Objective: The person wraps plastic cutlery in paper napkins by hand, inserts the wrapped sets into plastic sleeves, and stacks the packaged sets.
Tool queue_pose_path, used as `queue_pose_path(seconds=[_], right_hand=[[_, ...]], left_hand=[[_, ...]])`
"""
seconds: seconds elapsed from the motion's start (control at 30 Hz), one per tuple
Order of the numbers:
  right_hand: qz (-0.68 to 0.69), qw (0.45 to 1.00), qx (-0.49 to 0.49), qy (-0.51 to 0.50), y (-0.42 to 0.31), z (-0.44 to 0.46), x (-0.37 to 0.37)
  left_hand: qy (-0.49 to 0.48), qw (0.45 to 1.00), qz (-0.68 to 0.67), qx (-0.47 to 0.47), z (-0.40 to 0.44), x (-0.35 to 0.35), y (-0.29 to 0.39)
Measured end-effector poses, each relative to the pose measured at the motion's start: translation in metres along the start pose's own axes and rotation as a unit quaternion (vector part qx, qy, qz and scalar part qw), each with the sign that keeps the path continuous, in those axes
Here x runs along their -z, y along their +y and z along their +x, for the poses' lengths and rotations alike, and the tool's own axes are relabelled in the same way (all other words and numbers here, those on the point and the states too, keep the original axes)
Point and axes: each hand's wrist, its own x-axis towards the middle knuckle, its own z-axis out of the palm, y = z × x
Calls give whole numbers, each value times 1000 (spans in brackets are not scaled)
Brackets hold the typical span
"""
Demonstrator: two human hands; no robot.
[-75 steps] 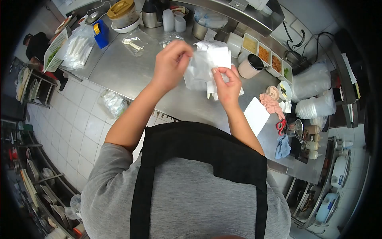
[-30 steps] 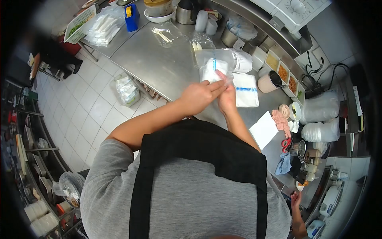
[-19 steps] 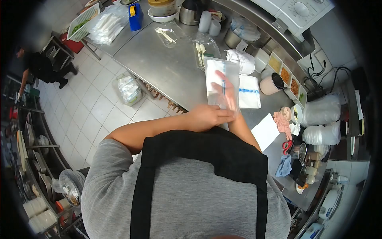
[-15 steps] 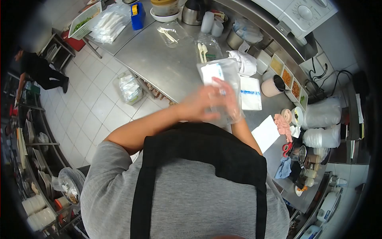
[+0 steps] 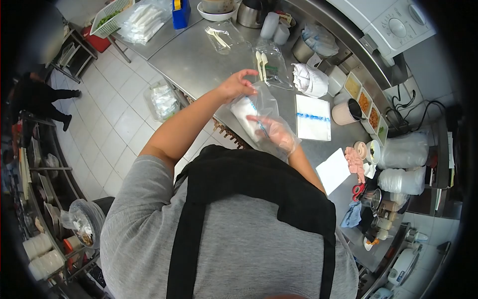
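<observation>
A clear plastic bag [image 5: 269, 105] is stretched between my hands above the near edge of the steel counter. Inside it lies a white napkin packet [image 5: 244, 110] with blue print, tilted. My left hand [image 5: 236, 85] grips the bag's upper left side, its lower fingers curled against the film and one digit stretched out. Seen through the film, my right hand [image 5: 278, 134] is closed around the bag's lower right part, one finger reaching toward the packet. Beyond the bag lie wrapped plastic spoons [image 5: 262, 65]. To its right sits a stack of white napkins with a blue band [image 5: 313, 117].
Wrapped forks [image 5: 217, 37] and a blue tape dispenser [image 5: 180, 14] lie farther back. Along the right stand a dark-topped cup [image 5: 347, 110], food tubs [image 5: 365, 102], red scissors [image 5: 358, 191] and a white sheet [image 5: 333, 171]. Another person [image 5: 40, 102] stands at far left.
My left hand has moved up and left from over the bag to its upper side. The packet has tilted and shifted left. The other person has moved, and the whole view has shifted slightly.
</observation>
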Motion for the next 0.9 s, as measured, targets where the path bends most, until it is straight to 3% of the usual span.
queue_pose_path(seconds=[0.07,0.17,0.27,0.37,0.47,0.5,0.6,0.7,0.8,0.9], right_hand=[[66,998,19,-3,2,8,-3],[-58,998,13,3,-11,21,-6],[-93,995,-36,-6,-15,30,-3],[-168,985,-16,37,-39,39,-4],[48,982,-20,181,5,60,8],[212,957,-144,136,-25,61,10],[430,898,-82,33,-7,88,17],[484,867,-59,103,-14,125,-3],[302,930,-46,204,2,165,-27],[135,975,2,174,2,192,-42]], left_hand=[[-9,1000,5,-10,2,4,3],[-7,998,-53,-31,-7,13,7],[-96,990,61,83,-12,47,-9],[-69,997,5,42,-18,61,-19],[102,994,-19,28,-17,99,-30],[138,990,-38,-2,-19,112,-28],[165,986,4,40,-26,156,-14],[191,981,-29,19,-33,184,8],[171,983,-66,20,-42,224,26],[90,990,95,-56,-54,247,32]])
